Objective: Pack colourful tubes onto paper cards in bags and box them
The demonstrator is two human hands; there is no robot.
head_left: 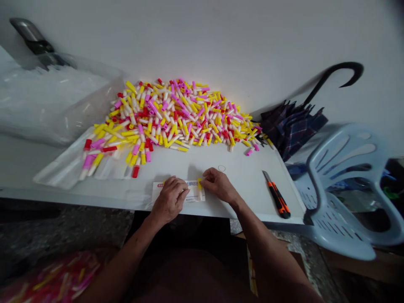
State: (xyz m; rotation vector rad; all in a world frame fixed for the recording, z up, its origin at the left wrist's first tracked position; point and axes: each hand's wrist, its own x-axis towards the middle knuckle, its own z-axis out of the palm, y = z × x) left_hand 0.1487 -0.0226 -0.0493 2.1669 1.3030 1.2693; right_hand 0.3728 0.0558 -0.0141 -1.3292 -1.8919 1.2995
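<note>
A white printed card (193,196) with red and blue lettering lies near the table's front edge. My left hand (170,198) rests over its left part with curled fingers; whatever the thumb and forefinger pinch is hidden. Over the card's right end, my right hand (220,185) pinches a small tube (200,184) with a yellow end and a whitish body. Behind both hands spreads a large heap of similar small tubes (179,113), whitish with yellow, pink or red ends.
An orange and black utility knife (277,197) lies at the right with its blade out. A clear plastic bag (85,105) and a white tray (59,170) stand left. A dark folded umbrella (290,126) leans at the right, beside a light blue plastic chair (342,198).
</note>
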